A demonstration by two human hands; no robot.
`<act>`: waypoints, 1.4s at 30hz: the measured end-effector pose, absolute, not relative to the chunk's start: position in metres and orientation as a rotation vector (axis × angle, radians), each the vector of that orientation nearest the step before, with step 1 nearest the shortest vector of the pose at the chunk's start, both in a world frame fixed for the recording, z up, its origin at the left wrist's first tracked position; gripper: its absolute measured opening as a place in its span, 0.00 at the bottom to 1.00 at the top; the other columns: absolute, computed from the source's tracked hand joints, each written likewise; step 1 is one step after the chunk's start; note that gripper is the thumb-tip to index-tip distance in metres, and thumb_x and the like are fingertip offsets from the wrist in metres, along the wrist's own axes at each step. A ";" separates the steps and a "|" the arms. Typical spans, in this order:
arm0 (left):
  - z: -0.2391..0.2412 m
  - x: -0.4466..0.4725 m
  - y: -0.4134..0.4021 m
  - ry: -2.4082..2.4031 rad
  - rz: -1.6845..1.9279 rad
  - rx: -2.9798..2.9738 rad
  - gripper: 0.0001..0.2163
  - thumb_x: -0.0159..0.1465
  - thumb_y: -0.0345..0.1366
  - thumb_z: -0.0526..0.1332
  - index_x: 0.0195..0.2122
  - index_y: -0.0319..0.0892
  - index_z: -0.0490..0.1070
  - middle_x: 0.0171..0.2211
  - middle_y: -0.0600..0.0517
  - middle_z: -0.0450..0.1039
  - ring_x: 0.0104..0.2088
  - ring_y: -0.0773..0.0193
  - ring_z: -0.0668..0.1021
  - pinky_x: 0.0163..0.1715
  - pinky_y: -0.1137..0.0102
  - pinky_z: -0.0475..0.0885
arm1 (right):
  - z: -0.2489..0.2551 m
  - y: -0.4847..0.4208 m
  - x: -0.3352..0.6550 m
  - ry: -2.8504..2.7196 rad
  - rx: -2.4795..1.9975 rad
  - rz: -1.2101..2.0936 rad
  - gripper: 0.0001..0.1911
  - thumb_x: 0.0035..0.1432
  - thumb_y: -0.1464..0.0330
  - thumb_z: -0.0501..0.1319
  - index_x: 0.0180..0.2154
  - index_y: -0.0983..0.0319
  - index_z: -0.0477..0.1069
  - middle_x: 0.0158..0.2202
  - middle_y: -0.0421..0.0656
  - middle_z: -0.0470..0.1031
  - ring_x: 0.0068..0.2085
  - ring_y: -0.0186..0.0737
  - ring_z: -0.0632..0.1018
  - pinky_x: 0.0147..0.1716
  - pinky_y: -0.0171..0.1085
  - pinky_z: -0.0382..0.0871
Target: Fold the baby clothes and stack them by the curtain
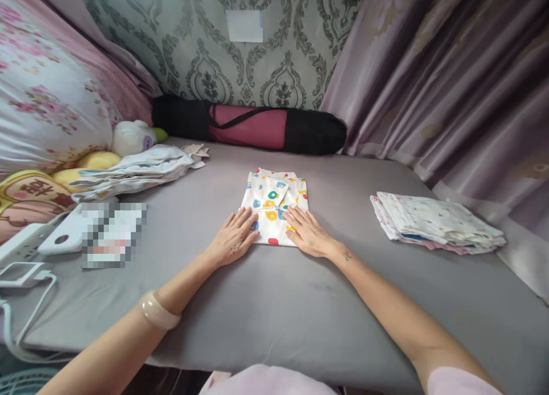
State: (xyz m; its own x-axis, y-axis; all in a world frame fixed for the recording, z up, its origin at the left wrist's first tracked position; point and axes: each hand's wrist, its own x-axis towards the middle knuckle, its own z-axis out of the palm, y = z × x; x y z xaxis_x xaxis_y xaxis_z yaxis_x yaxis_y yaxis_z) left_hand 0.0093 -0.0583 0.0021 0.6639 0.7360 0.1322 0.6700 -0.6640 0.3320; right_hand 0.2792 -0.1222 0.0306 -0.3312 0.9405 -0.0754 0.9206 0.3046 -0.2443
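Observation:
A white garment with a colourful print lies folded into a small bundle on the grey sheet, in the middle of the head view. Flat on its left edge rests my left hand, fingers stretched out. My right hand lies on the right edge in the same way, its fingers extended over the cloth. Neither hand grips anything. One flap of the garment lies slantwise across its top, and the exact kind of garment cannot be made out.
At the right sits a stack of folded cloths. Loose clothes lie at the left by a floral pillow. A long black and magenta bag lies along the wall. White chargers with cables occupy the near left.

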 end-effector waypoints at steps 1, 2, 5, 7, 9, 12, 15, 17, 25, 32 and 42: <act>0.003 0.009 -0.058 1.148 0.414 2.599 0.26 0.71 0.50 0.44 0.66 0.43 0.57 0.69 0.43 0.50 0.69 0.51 0.51 0.66 0.51 0.51 | 0.034 -0.121 0.278 -2.466 -1.774 0.368 0.32 0.70 0.54 0.39 0.69 0.62 0.49 0.71 0.50 0.43 0.70 0.48 0.44 0.67 0.55 0.42; 0.003 0.008 -0.059 1.172 0.458 2.570 0.26 0.71 0.49 0.44 0.65 0.41 0.57 0.69 0.42 0.51 0.69 0.51 0.51 0.66 0.51 0.52 | 0.037 -0.120 0.274 -2.457 -1.776 0.341 0.31 0.70 0.55 0.39 0.68 0.63 0.50 0.71 0.50 0.43 0.70 0.48 0.45 0.67 0.56 0.41; 0.003 0.007 -0.058 1.245 0.607 2.492 0.25 0.71 0.45 0.45 0.63 0.36 0.59 0.66 0.38 0.56 0.68 0.50 0.54 0.65 0.52 0.55 | 0.044 -0.114 0.257 -2.458 -1.712 0.202 0.30 0.71 0.58 0.39 0.68 0.64 0.51 0.71 0.51 0.44 0.70 0.47 0.45 0.67 0.56 0.38; 0.000 0.006 -0.057 1.268 0.702 2.461 0.23 0.71 0.43 0.46 0.62 0.36 0.60 0.64 0.37 0.59 0.67 0.50 0.56 0.64 0.51 0.57 | 0.045 -0.108 0.242 -2.533 -1.597 0.162 0.30 0.71 0.57 0.39 0.68 0.64 0.50 0.71 0.50 0.43 0.70 0.46 0.45 0.68 0.55 0.37; -0.004 0.006 -0.057 1.289 0.781 2.436 0.21 0.70 0.41 0.46 0.60 0.37 0.61 0.63 0.37 0.61 0.66 0.49 0.59 0.64 0.49 0.58 | 0.043 -0.102 0.228 -2.603 -1.498 0.152 0.31 0.71 0.56 0.39 0.68 0.65 0.51 0.71 0.49 0.44 0.71 0.45 0.44 0.68 0.53 0.36; -0.009 0.004 -0.054 1.322 0.864 2.401 0.19 0.70 0.38 0.47 0.59 0.39 0.63 0.61 0.38 0.63 0.65 0.49 0.61 0.63 0.49 0.60 | 0.036 -0.091 0.219 -2.624 -1.454 0.150 0.31 0.71 0.56 0.39 0.68 0.65 0.50 0.71 0.49 0.45 0.71 0.45 0.44 0.68 0.52 0.36; -0.013 0.003 -0.052 1.320 0.919 2.382 0.17 0.68 0.35 0.48 0.57 0.40 0.63 0.59 0.39 0.64 0.64 0.50 0.63 0.62 0.50 0.61 | 0.027 -0.084 0.219 -2.630 -1.475 0.212 0.31 0.71 0.57 0.38 0.69 0.63 0.48 0.71 0.47 0.45 0.70 0.44 0.45 0.68 0.52 0.36; -0.013 0.003 -0.050 1.310 0.956 2.369 0.17 0.68 0.33 0.48 0.56 0.39 0.63 0.58 0.38 0.65 0.62 0.51 0.65 0.62 0.51 0.61 | 0.025 -0.082 0.222 -2.639 -1.486 0.252 0.31 0.71 0.57 0.38 0.69 0.63 0.47 0.71 0.47 0.44 0.70 0.44 0.45 0.68 0.51 0.36; -0.011 0.001 -0.047 1.406 1.042 2.148 0.17 0.64 0.27 0.46 0.53 0.41 0.63 0.52 0.41 0.70 0.56 0.55 0.71 0.57 0.52 0.66 | 0.045 -0.080 0.204 -2.614 -1.508 0.275 0.30 0.71 0.58 0.38 0.67 0.66 0.54 0.70 0.50 0.48 0.70 0.46 0.49 0.68 0.53 0.37; -0.005 -0.001 -0.049 1.437 1.052 2.018 0.17 0.67 0.33 0.46 0.54 0.40 0.63 0.53 0.40 0.69 0.56 0.56 0.71 0.58 0.55 0.66 | 0.035 -0.070 0.161 -2.676 -1.333 0.192 0.31 0.71 0.60 0.39 0.67 0.69 0.50 0.70 0.50 0.46 0.70 0.45 0.46 0.68 0.51 0.34; -0.001 -0.001 -0.052 1.437 1.046 2.111 0.17 0.70 0.39 0.46 0.56 0.40 0.63 0.56 0.41 0.68 0.58 0.56 0.70 0.60 0.55 0.65 | 0.036 -0.070 0.169 -2.523 -1.325 0.561 0.30 0.70 0.62 0.40 0.68 0.70 0.48 0.70 0.51 0.45 0.70 0.41 0.46 0.69 0.46 0.39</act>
State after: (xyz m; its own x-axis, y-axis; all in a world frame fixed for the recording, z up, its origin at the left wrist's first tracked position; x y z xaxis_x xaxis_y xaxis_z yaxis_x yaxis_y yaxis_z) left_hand -0.0007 -0.0524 -0.0008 0.2006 0.9092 0.3648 0.6266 -0.4053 0.6657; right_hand 0.1686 -0.0705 0.0364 -0.5616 0.8268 0.0307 0.7358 0.5161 -0.4385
